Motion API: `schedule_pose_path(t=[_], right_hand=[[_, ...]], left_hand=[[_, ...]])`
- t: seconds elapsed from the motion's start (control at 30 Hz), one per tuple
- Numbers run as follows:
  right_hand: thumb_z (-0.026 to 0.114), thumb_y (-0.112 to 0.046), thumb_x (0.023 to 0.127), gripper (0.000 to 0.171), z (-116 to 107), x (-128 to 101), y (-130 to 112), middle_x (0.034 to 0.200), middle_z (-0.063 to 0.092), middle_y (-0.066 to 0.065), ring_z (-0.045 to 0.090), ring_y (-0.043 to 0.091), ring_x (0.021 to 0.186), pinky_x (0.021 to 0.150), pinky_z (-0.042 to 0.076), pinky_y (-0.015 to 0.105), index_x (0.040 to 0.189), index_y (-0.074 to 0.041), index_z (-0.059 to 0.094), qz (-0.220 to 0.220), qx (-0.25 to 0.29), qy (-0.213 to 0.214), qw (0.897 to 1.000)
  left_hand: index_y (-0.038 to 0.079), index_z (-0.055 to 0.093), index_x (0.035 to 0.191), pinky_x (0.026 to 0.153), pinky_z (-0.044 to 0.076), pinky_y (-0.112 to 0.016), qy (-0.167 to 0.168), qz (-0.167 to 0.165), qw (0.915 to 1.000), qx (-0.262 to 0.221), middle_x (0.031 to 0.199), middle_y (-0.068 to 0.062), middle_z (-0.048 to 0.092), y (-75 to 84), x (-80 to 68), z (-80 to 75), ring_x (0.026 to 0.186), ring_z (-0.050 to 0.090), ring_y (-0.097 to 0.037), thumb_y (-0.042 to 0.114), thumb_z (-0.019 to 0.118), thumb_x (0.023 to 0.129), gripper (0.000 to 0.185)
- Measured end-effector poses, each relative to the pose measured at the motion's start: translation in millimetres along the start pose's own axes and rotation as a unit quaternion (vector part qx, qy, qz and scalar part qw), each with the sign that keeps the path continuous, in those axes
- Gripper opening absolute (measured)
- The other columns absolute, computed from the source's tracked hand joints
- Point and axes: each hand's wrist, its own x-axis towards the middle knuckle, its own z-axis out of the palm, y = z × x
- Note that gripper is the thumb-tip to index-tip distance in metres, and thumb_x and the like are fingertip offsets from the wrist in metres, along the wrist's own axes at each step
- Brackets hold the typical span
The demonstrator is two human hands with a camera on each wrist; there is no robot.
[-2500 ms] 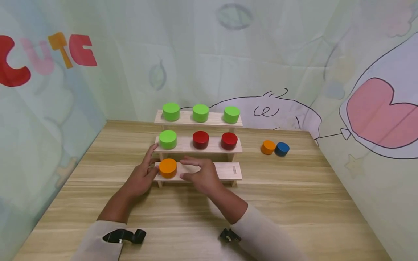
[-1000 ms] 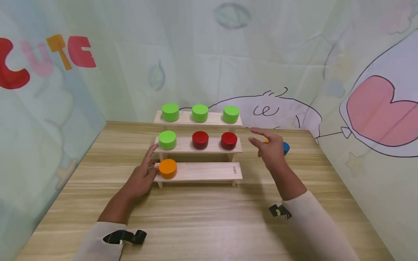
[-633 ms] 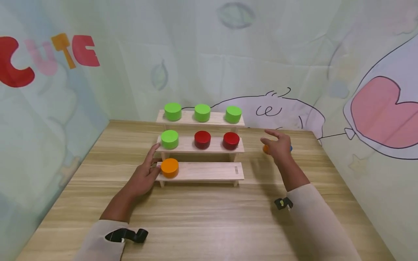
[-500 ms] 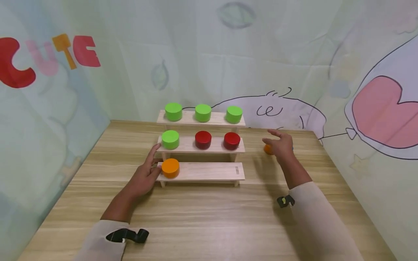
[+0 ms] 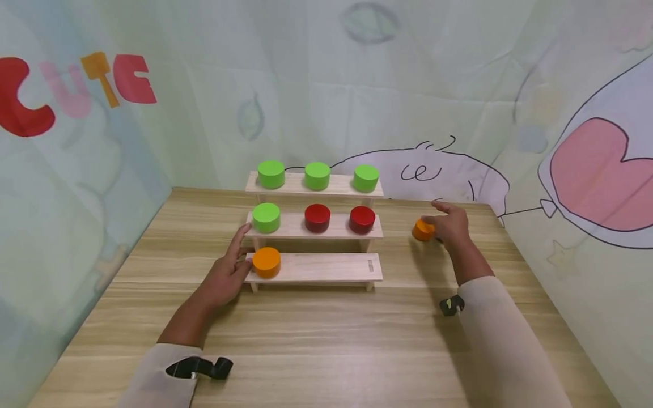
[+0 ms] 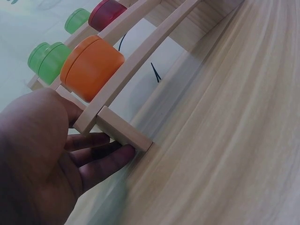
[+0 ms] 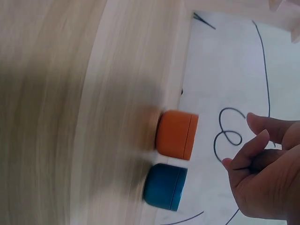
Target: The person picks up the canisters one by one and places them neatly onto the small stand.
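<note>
My left hand (image 5: 223,277) rests against the left end of a three-tier wooden stand (image 5: 326,267). In the left wrist view, its fingertips (image 6: 124,154) touch a leg below the lowest shelf. An orange round block (image 5: 266,263), a short cylinder with a seam, sits on that shelf beside the left hand. Over at the right, my right hand (image 5: 451,229) hovers with thumb and forefinger apart. In the head view it covers most of a blue round block (image 7: 164,186), which stands beside another orange round block (image 5: 423,229). The right wrist view shows space between its fingers and both blocks.
Three green round blocks (image 5: 317,176) line the top shelf. On the middle shelf are one green block (image 5: 266,218) and two red blocks (image 5: 317,218), (image 5: 362,220). A printed cloth backdrop (image 5: 316,102) rises behind and beside the wooden table (image 5: 306,345).
My right hand has moved from beside the orange block on the lowest shelf to the loose blocks at the right, then slightly further right over the blue one. My left hand stays put.
</note>
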Motion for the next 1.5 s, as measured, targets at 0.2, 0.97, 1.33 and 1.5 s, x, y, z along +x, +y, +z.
schedule_pose_path(t=[0.2,0.97,1.33,1.5], right_hand=[[0.075,-0.011,0.102,0.067,-6.7,6.4,3.4,0.175,0.041,0.019,0.059,0.038,0.139,0.11,0.057,0.052,0.164,-0.009,0.05,-0.027,-0.024,-0.04,0.999],[0.075,-0.007,0.096,0.06,-1.9,28.2,22.2,0.164,0.047,0.033,0.048,0.048,0.147,0.124,0.043,0.055,0.154,-0.001,0.06,-0.042,-0.203,-0.097,0.974],[0.072,-0.009,0.102,0.055,1.4,29.3,26.0,0.163,0.049,0.033,0.05,0.044,0.143,0.121,0.045,0.051,0.155,0.001,0.059,-0.043,-0.182,-0.097,0.978],[0.069,-0.01,0.103,0.054,1.6,25.8,27.9,0.163,0.048,0.034,0.049,0.046,0.144,0.116,0.047,0.05,0.155,0.002,0.059,-0.056,-0.162,-0.082,0.982]], left_hand=[[0.044,-0.001,0.175,0.115,0.046,-0.073,0.002,0.003,1.0,-0.002,0.16,-0.034,0.053,-0.5,0.9,-1.3,0.137,0.063,-0.055,0.013,0.042,0.115,0.08],[0.045,-0.002,0.175,0.116,0.044,-0.073,-0.004,-0.003,1.0,-0.003,0.161,-0.034,0.051,1.7,0.3,-0.2,0.139,0.061,-0.056,0.014,0.041,0.115,0.08],[0.038,0.0,0.176,0.113,0.048,-0.072,0.001,0.002,1.0,-0.003,0.159,-0.035,0.053,3.6,-1.2,-0.6,0.135,0.065,-0.054,0.013,0.042,0.115,0.079],[0.038,0.0,0.176,0.113,0.048,-0.072,0.001,0.002,1.0,-0.004,0.16,-0.034,0.053,5.2,-1.0,-0.1,0.135,0.064,-0.054,0.013,0.043,0.115,0.079]])
